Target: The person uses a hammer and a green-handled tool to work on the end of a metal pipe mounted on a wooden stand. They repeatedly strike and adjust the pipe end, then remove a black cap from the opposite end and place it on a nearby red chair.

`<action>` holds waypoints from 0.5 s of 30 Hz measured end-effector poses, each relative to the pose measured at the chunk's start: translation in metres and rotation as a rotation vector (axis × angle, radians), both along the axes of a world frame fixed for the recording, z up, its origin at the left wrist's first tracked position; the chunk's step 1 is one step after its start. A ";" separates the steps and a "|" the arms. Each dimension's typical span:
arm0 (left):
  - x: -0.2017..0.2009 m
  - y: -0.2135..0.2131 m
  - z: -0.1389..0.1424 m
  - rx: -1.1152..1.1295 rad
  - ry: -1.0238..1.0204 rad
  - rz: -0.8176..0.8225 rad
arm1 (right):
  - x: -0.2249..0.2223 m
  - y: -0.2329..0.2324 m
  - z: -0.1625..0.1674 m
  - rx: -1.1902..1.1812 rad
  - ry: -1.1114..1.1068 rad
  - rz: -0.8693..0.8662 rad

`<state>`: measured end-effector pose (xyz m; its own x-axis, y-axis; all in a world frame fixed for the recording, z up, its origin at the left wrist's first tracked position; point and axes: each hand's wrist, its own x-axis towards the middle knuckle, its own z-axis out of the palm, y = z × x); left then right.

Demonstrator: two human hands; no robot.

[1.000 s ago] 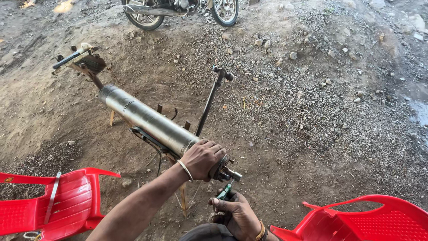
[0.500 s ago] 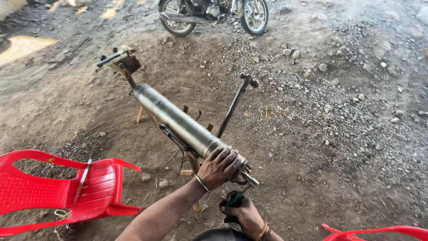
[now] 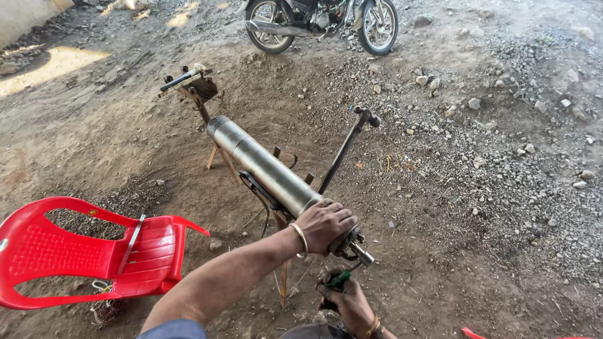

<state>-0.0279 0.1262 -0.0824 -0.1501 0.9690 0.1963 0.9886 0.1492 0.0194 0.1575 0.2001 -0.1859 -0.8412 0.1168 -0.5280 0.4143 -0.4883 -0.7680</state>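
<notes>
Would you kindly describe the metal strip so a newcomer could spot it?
Find the red plastic chair lying left of the steel cylinder. A flat grey metal strip rests across its seat, the only straight, dull piece there.

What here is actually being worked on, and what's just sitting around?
In use:
left hand on the metal cylinder
right hand gripping a green-handled tool
wooden stand

Lying about:
red plastic chair
motorcycle
loose stones
</notes>
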 end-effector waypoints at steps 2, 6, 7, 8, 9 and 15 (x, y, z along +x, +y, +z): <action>0.004 -0.002 -0.022 0.220 0.061 -0.017 | -0.007 0.005 -0.006 0.177 -0.016 0.013; 0.017 -0.003 -0.060 0.499 0.172 0.031 | -0.017 0.025 -0.017 0.500 -0.103 -0.011; 0.020 -0.002 -0.066 0.537 0.197 0.055 | -0.019 0.033 -0.019 0.561 -0.097 0.001; 0.022 0.000 -0.066 0.549 0.225 0.066 | -0.016 0.038 -0.021 0.622 -0.094 0.015; 0.023 0.002 -0.067 0.562 0.249 0.075 | -0.014 0.042 -0.023 0.697 0.082 -0.027; 0.026 0.016 -0.028 0.215 0.092 0.038 | -0.011 0.055 -0.019 -0.048 0.148 -0.305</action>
